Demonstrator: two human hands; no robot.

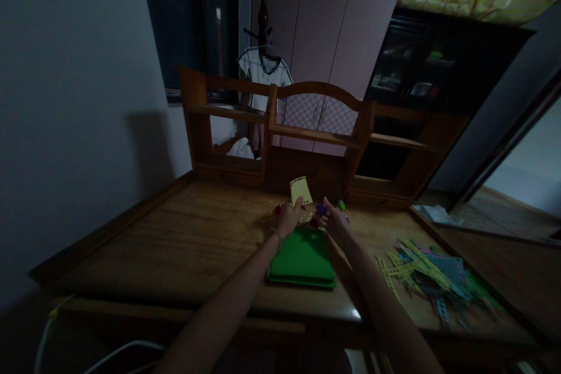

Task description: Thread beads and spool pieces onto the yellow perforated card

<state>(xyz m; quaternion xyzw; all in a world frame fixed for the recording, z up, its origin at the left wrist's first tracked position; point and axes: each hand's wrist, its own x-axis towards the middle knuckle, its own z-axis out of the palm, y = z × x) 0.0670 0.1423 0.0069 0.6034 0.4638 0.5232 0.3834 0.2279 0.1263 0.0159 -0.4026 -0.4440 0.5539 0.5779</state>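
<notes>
My left hand (pixel 289 217) pinches a pale yellow sheet (pixel 300 190), held upright, with small dark marks or holes along its edges. Close by on the right, the fingers of my right hand (pixel 333 220) are closed on a small purple object (pixel 321 210); its exact kind is too dark to make out. Below both hands lies a stack of green sheets (pixel 302 257). Small pale bits (pixel 304 218) are scattered on the desk between the hands. A small red object (pixel 277 209) sits beside my left hand, and a small green one (pixel 341 205) stands just beyond my right.
The wooden desk (pixel 175 245) has a raised shelf unit (pixel 315 134) along its back. A tangled heap of yellow, green and blue cut strips (pixel 432 272) lies at the right. A white cable (pixel 118 356) hangs at the lower left, in front of the desk edge.
</notes>
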